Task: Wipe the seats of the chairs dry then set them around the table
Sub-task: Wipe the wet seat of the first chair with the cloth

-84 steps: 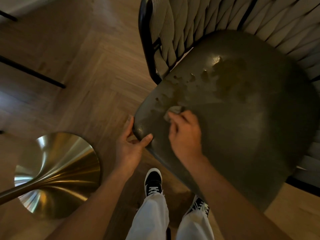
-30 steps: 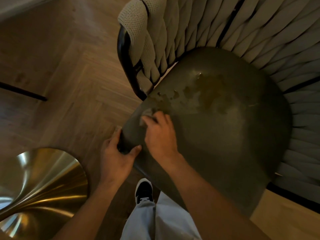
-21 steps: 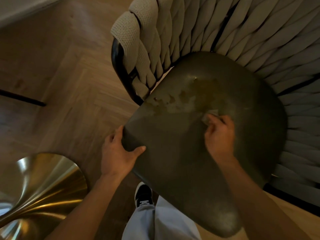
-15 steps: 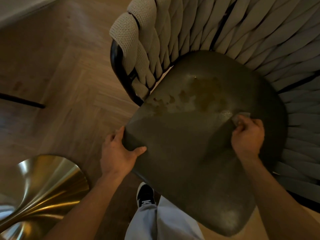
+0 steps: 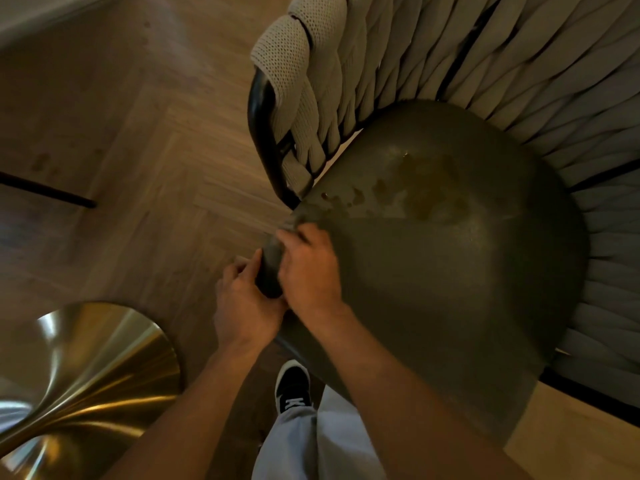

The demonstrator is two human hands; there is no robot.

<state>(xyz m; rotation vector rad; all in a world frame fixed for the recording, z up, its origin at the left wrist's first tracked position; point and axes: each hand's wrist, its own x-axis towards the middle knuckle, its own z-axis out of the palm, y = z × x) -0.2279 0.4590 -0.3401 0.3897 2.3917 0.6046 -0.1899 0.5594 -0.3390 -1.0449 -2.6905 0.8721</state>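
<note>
My right hand (image 5: 309, 271) pressed on the seat (image 5: 433, 271) at its left front corner, fingers curled, cloth hidden; my left hand (image 5: 246, 299) gripped that corner. The wet patch (image 5: 422, 192) lay further back and right.

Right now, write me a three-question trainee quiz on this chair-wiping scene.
1. True or false: the wet patch on the seat is fully wiped away.
2. Which hand grips the seat's front corner from the floor side? A) left hand B) right hand
3. Fill in: the shiny item on the floor at lower left is the brass-coloured ____.

Key: 1 false; 2 A; 3 base.
</note>
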